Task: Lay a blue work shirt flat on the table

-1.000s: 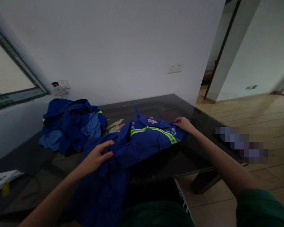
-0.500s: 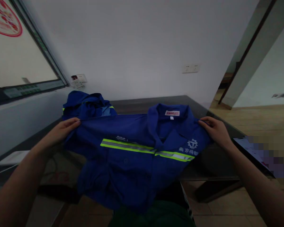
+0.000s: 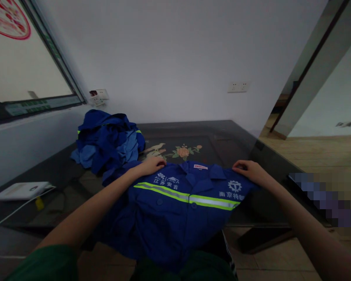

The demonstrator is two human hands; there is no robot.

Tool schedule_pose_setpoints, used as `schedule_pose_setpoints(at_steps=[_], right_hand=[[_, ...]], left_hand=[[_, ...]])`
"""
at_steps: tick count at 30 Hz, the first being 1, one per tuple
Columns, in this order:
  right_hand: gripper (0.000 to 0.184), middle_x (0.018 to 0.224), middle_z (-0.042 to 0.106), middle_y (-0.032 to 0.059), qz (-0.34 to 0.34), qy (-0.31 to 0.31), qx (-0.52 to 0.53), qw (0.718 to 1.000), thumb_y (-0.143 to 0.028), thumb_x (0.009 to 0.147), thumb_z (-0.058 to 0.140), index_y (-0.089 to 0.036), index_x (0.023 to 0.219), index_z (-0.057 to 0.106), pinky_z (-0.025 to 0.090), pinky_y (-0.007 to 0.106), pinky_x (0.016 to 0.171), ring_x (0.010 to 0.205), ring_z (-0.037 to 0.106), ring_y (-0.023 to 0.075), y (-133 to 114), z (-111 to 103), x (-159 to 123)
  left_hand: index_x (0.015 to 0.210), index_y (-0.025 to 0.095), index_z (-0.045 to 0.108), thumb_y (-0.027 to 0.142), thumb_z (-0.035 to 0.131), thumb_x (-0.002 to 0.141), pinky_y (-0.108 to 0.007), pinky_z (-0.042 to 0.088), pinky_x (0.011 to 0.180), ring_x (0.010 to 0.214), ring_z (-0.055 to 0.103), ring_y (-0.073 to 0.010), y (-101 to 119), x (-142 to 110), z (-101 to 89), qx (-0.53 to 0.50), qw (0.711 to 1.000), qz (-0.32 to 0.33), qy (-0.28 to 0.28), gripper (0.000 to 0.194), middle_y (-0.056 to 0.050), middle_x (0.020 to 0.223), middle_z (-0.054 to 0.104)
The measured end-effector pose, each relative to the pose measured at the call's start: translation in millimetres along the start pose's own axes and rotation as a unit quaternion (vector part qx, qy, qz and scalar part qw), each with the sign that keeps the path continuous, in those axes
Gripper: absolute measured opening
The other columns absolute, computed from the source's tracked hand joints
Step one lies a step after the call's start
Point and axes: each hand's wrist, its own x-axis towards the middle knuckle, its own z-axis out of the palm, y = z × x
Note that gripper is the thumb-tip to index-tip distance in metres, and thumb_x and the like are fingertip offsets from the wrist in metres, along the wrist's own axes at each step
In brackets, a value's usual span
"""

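Lowered onto table [image 3: 216,132]: blue jacket [image 3: 178,207], yellow-striped; left hand [image 3: 152,166], right hand [image 3: 248,171] grip shoulders.

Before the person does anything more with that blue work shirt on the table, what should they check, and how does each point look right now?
1. Blue shirt front side up, stripe and logos showing: ok.
2. Left hand on one shoulder, right hand on the other: ok.
3. Collar lying flat on the table: ok.
4. Whole shirt on the table: not ok, its lower part hangs over the near edge.
5. Pile of blue clothes apart from the shirt: cannot tell, a sleeve reaches close to it.
6. Buttons fastened: cannot tell.
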Motion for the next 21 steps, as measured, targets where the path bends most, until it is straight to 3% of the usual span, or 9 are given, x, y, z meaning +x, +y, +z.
schedule_pose_setpoints(at_steps=[5, 12, 17, 21], right_hand=[[0.021, 0.072, 0.067, 0.0041, 0.013, 0.0, -0.01, 1.0, -0.04, 0.075, 0.062, -0.021, 0.08, 0.07, 0.045, 0.028, 0.062, 0.068, 0.062, 0.0199, 3, 0, -5], [0.015, 0.071, 0.067, 0.0033, 0.059, -0.05, -0.041, 0.996, -0.031, 0.071, 0.069, -0.019, 0.081, 0.071, 0.044, 0.025, 0.06, 0.067, 0.063, 0.0177, 0, 15, 0], [0.015, 0.077, 0.07, 0.0052, 0.103, -0.059, -0.092, 0.989, -0.035, 0.071, 0.07, -0.021, 0.072, 0.071, 0.04, 0.025, 0.056, 0.073, 0.065, 0.0204, 8, 27, 4], [0.024, 0.071, 0.069, 0.0052, 0.094, -0.04, -0.077, 0.992, -0.043, 0.076, 0.064, -0.02, 0.068, 0.068, 0.039, 0.025, 0.055, 0.066, 0.063, 0.019, 5, 19, 5]], left_hand=[[0.095, 0.015, 0.068, 0.028, 0.058, 0.084, -0.025, 0.045, 0.071, 0.08, 0.063, -0.019, 0, 28, 34.3, 0.013, 1.0, -0.017, -0.007, 0.02, -0.008, 0.087, 0.07], [0.093, 0.013, 0.067, 0.026, 0.064, 0.08, -0.027, 0.044, 0.074, 0.085, 0.063, -0.0216, -3, 32, 45.4, 0.032, 0.999, -0.027, 0.012, 0.019, -0.009, 0.091, 0.069], [0.086, 0.014, 0.065, 0.029, 0.061, 0.084, -0.028, 0.044, 0.075, 0.087, 0.063, -0.0227, -3, 33, 32.3, 0.041, 0.998, -0.027, 0.038, 0.016, -0.008, 0.089, 0.069], [0.083, 0.016, 0.063, 0.032, 0.05, 0.09, -0.028, 0.044, 0.077, 0.086, 0.062, -0.0213, 6, 26, -1.0, 0.04, 0.989, -0.012, 0.14, 0.021, -0.007, 0.088, 0.069]])
